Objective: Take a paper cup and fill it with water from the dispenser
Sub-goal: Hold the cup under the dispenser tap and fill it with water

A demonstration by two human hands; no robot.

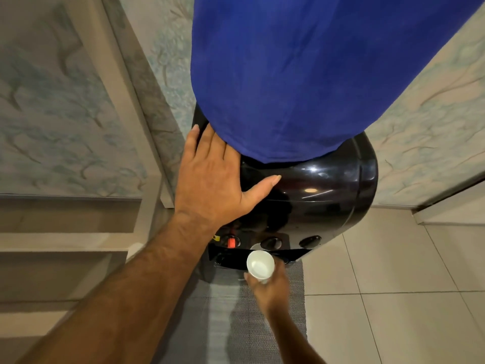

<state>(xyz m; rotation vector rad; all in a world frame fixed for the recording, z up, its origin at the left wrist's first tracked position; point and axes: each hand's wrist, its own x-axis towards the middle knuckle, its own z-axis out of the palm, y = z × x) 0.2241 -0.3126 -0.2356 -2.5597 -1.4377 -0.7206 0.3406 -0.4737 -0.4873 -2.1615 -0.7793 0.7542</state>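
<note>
- Two bare hands of yours are in view, both at the black water dispenser (315, 195); it stands on a tiled floor (393, 258) with a grey woven mat (236, 324) in front of it
- Your left hand (212, 179) lies flat on the dispenser's glossy top, palm down; its fingers (207, 145) are spread and straight, closed on nothing, with their tips touching the lower edge of the blue cloth cover (301, 74) over the bottle; the thumb points right across the black top
- Your right hand (270, 287) is low at the front of the dispenser, over the mat; its fingers are wrapped round the lower part of a white paper cup (260, 265), so the hand is closed on it; the view is too blurred there to count the fingers on the cup
- The paper cup is held roughly upright, mouth towards you, just below and in front of the middle tap (271, 243); whether the rim touches the dispenser you cannot tell; the inside looks pale and shiny, but whether water is in it you cannot tell
- Three taps sit in a row on the front; the left one has a red tap lever (231, 242), the middle and the right tap (310, 241) look dark
- Patterned wallpaper (65, 101) covers the wall behind and to the left
</note>
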